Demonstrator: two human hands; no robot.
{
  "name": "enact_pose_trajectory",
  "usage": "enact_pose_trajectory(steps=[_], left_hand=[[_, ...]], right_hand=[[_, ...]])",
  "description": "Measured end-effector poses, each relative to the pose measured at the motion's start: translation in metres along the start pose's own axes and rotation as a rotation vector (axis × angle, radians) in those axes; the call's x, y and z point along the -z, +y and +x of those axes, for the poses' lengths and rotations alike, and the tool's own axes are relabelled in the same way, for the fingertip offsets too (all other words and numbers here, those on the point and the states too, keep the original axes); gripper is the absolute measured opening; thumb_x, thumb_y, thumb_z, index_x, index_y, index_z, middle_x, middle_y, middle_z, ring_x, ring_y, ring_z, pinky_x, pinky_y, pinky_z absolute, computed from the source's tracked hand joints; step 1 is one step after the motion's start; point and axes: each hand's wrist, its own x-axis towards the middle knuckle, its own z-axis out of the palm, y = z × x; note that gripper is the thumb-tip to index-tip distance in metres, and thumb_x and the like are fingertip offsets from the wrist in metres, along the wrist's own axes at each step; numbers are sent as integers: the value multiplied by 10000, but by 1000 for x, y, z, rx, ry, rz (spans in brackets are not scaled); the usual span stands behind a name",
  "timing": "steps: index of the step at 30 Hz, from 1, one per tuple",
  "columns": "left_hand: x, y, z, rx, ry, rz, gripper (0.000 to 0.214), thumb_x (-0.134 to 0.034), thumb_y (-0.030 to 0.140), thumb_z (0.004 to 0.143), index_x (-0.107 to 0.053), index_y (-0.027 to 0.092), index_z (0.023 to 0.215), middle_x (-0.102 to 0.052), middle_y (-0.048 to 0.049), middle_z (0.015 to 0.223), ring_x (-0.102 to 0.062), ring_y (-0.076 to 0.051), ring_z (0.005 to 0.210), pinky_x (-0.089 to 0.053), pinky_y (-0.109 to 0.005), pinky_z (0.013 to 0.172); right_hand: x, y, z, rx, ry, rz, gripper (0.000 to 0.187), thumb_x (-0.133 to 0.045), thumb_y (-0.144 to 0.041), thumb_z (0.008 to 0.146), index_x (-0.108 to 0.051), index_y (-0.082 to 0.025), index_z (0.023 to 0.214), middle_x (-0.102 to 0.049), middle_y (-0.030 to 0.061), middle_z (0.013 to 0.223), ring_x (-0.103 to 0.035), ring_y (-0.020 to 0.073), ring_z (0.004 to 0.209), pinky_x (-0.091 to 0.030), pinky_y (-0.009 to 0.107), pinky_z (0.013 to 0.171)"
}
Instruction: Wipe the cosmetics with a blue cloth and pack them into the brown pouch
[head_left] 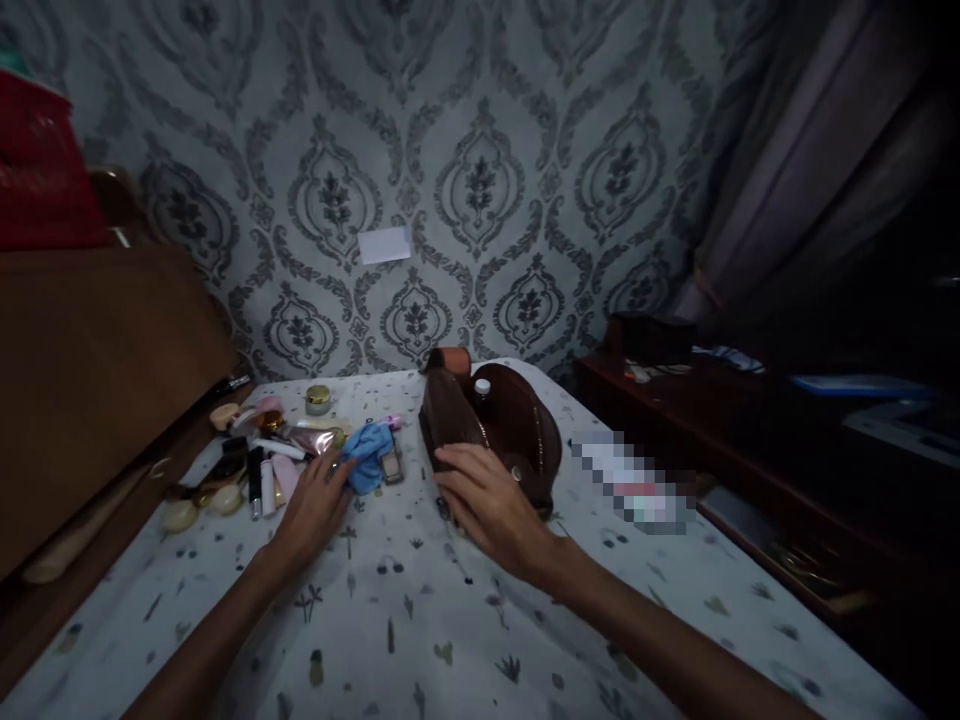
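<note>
Tablecloth [420, 620]: white with small plant prints, it fills the view closest to you, on the near side of the brown pouch [517, 430], and both your forearms cross it.
Your right hand [489, 505]: palm down, fingers spread and relaxed, laid against the near-left edge of the brown pouch; nothing is clasped in it.
Your left hand [315, 505]: stretched out to the left of the brown pouch, with the fingertips meeting the near edge of the blue cloth [369, 455]; you cannot tell whether they pinch it or only touch it.
Brown pouch: it sits on the tablecloth about mid-table, its top gaping, with a small white-capped bottle [482, 390] standing inside.
Blue cloth: crumpled, just left of the brown pouch, between it and the cosmetics [255, 465].
Cosmetics: tubes, sticks and round compacts scattered further left of the brown pouch, beyond your left hand.
Gold-lidded jar [318, 399]: left of the brown pouch and further back, near the wall.
Wallpaper [525, 150]: grey damask behind the brown pouch, with a white slip of paper [384, 244] stuck on it, up and to the left.
Dark shelf [675, 420]: right of the brown pouch, off the table.
Curtain [787, 180]: above the dark shelf, up and right of the brown pouch.
</note>
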Motion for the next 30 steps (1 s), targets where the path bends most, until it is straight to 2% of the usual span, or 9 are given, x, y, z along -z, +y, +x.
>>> enact_pose_trajectory(steps=[3, 5, 8, 10, 13, 20, 25, 28, 30], left_hand=[[-17, -4, 9, 51, -5, -6, 512, -513, 247, 895, -436, 171, 1395, -466, -167, 1421, -384, -344, 1355, -377, -535, 1080], [-27, -3, 18, 70, -3, -28, 531, -546, 259, 872, -442, 155, 1381, -474, -182, 1411, -379, -362, 1356, -364, -560, 1077], [-34, 1, 29, 71, 6, -64, 308, -513, 200, 875, -580, 172, 1174, -581, -156, 1265, -485, -328, 1242, -399, -532, 1038], [-31, 4, 30, 77, 16, -92, 172, -483, 168, 881, -616, 190, 988, -642, -118, 1080, -555, -295, 1094, -430, -499, 989], [-20, 7, 21, 107, 43, -149, 87, -502, 202, 873, -588, 198, 868, -634, -87, 908, -573, -273, 940, -455, -460, 913], [-5, 2, -8, 266, 124, -377, 110, -483, 246, 844, -491, 218, 738, -571, -37, 820, -558, -213, 825, -458, -334, 765], [-11, -4, -8, 462, 198, -592, 164, -470, 294, 879, -453, 221, 734, -482, 38, 661, -480, -143, 592, -404, -244, 549], [-11, -3, -7, 555, 242, -691, 184, -404, 372, 943, -494, 222, 884, -543, 31, 746, -529, -142, 637, -437, -236, 567], [-9, 2, -6, 573, 258, -778, 228, -375, 393, 964, -509, 226, 1044, -618, -9, 945, -608, -168, 848, -494, -265, 728]], right_hand=[[-40, -17, 1, -50, -88, 93, 203, -479, -81, 910, -621, -175, 1022, -627, 147, 1163, -548, 264, 1135, -546, 436, 914], [-74, -20, 2, -166, -134, 126, 317, -483, -72, 880, -589, -184, 1157, -593, 150, 1236, -528, 270, 1186, -513, 472, 971], [-123, -12, 7, -556, -209, 144, 495, -545, -88, 810, -512, -165, 1298, -517, 152, 1353, -478, 260, 1280, -428, 439, 1074], [-148, -3, 13, -681, -216, 116, 521, -549, -110, 801, -490, -120, 1319, -528, 184, 1317, -502, 283, 1248, -427, 450, 1054], [-170, 8, 21, -808, -194, 82, 492, -583, -172, 796, -516, -77, 1274, -558, 227, 1246, -511, 340, 1206, -405, 504, 1030], [-179, 18, 30, -955, -76, 182, 407, -593, -222, 801, -600, -109, 1192, -618, 204, 1203, -507, 344, 1205, -364, 487, 1045], [-166, 15, 13, -997, 38, 373, 466, -512, -327, 875, -552, -163, 1310, -650, 134, 1217, -601, 269, 1112, -475, 409, 941], [-160, 0, -1, -1080, 91, 825, 482, -580, -437, 850, -597, -182, 1258, -684, 108, 1113, -650, 236, 966, -525, 344, 788], [-158, -14, -6, -1125, 97, 1250, 485, -687, -447, 778, -637, -190, 1186, -683, 91, 1071, -647, 212, 897, -520, 305, 716]])
